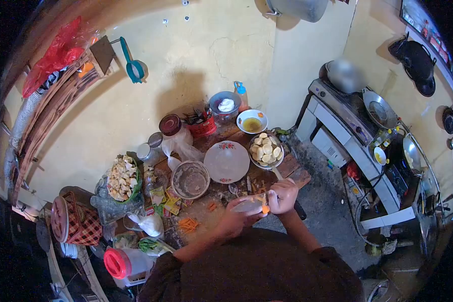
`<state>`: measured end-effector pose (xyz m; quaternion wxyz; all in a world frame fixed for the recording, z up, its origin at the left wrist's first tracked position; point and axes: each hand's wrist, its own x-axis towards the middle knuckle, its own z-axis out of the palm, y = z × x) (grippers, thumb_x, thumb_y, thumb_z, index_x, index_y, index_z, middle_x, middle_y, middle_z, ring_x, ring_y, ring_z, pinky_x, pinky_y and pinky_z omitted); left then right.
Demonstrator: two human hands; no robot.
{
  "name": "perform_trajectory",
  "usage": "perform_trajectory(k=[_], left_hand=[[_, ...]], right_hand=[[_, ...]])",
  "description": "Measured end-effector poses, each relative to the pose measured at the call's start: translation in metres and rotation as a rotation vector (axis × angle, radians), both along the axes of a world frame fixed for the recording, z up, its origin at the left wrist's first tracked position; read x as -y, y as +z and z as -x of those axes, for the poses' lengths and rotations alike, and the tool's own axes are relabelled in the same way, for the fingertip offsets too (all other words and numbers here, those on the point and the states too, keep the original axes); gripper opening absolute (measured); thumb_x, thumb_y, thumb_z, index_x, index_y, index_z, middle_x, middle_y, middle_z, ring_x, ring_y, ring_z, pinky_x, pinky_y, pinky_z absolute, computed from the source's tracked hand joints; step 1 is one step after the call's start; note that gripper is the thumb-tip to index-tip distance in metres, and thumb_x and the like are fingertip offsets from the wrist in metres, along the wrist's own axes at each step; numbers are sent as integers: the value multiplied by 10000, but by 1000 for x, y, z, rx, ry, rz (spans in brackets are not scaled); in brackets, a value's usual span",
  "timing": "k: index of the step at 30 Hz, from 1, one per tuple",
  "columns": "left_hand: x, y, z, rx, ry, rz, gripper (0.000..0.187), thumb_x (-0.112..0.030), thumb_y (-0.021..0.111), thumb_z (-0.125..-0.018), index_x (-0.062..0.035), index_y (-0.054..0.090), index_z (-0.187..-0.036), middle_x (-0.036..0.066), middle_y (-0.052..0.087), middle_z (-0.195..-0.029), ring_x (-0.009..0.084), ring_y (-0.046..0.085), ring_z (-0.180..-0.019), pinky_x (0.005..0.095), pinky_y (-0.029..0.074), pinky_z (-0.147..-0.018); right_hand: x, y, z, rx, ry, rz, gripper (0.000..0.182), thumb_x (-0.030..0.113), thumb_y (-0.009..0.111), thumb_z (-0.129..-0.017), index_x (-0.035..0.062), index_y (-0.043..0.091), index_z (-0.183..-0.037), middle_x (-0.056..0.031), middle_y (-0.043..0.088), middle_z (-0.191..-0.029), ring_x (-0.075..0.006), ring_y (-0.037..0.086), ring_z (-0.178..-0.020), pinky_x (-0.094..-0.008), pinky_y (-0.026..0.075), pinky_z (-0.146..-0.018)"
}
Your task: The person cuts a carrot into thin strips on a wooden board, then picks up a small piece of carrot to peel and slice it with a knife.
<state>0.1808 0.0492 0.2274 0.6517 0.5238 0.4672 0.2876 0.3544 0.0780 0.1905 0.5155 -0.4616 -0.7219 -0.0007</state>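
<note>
Close in front of my body, my left hand (234, 214) is closed around a carrot (265, 209), whose orange end shows between my hands. A broad, greyish knife blade (249, 205) lies across it, partly blurred. My right hand (284, 195) is a fist at the blade's right side; its fingers hide the knife's handle. Just above that fist is a bowl of pale round slices (267, 150), with a light shaft (277, 173) between them. Orange carrot shreds (188, 224) lie on the table left of my hands.
A floral plate (227, 162) and a dusty basin (190, 179) stand beyond my hands. A bowl of yellow liquid (252, 122) is at the back. Seasoning packets (172, 206) and a bowl of chopped pieces (122, 178) are left. A stove counter (347, 118) stands right.
</note>
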Motion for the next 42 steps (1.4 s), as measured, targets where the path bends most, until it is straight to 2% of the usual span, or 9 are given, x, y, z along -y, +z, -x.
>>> perform_trajectory(k=[4, 6, 13, 18, 28, 30, 34, 36, 42], left_hand=[[-7, -4, 2, 209, 19, 180, 338, -44, 609, -800, 10, 503, -1116, 96, 590, -989, 186, 601, -884, 290, 510, -782], [-14, -23, 8, 647, 99, 379, 331, -33, 585, -813, 21, 495, -1127, 110, 579, -1003, 191, 597, -899, 283, 507, -790], [-17, -23, 13, 585, 128, 302, 358, 5, 567, -812, 20, 483, -1160, 112, 552, -1064, 175, 576, -942, 283, 505, -811], [-9, -9, 4, 200, -15, -149, 366, 83, 538, -796, 34, 479, -1153, 115, 536, -1110, 199, 569, -970, 304, 497, -848], [-7, -21, 4, 574, 134, 229, 359, 89, 551, -783, 50, 487, -1134, 123, 535, -1123, 241, 554, -1009, 320, 501, -856], [-8, -8, 6, 18, -74, -262, 340, 62, 553, -797, 38, 494, -1132, 120, 552, -1096, 226, 571, -977, 315, 503, -846], [-14, -32, 11, -175, -270, -890, 322, 13, 572, -808, 28, 505, -1123, 109, 574, -1056, 207, 590, -933, 292, 511, -812], [-4, -24, 2, 438, 87, 400, 340, -37, 602, -803, 21, 506, -1124, 99, 587, -1027, 204, 606, -891, 281, 520, -767], [-8, -27, 6, 461, 106, 443, 346, -54, 568, -812, 33, 481, -1136, 134, 559, -1058, 237, 567, -957, 371, 475, -865]], right_hand=[[-6, -9, -8, -34, -34, 51, 184, 134, 539, -645, 67, 506, -477, -92, 456, -446, -273, 474, -408, -359, 356, -434], [-6, -14, -14, -115, -64, 159, 211, 120, 530, -670, 51, 496, -474, -103, 449, -439, -286, 473, -396, -366, 365, -416], [-1, 3, -8, 30, 76, 64, 210, 130, 536, -665, 65, 497, -469, -100, 453, -442, -278, 469, -400, -369, 365, -420], [-3, 0, -4, -1, 99, 90, 197, 142, 550, -653, 75, 518, -471, -96, 460, -441, -272, 470, -403, -367, 362, -424], [-3, -11, 1, 18, 87, 64, 223, 135, 558, -637, 65, 470, -445, -93, 443, -425, -276, 466, -393, -371, 363, -411], [-5, -18, -1, -42, 25, 49, 236, 142, 559, -640, 68, 461, -439, -94, 431, -417, -278, 460, -386, -376, 360, -408], [-3, -13, 3, -13, 41, 62, 242, 141, 559, -642, 73, 454, -434, -94, 421, -412, -275, 456, -377, -375, 358, -399], [-4, -11, 4, 16, 22, 57, 225, 150, 563, -655, 76, 495, -453, -98, 445, -421, -271, 464, -380, -368, 371, -396], [1, -14, -4, -52, -152, 270, 247, 211, 582, -700, 70, 584, -497, -128, 496, -453, -283, 515, -422, -354, 403, -407]])
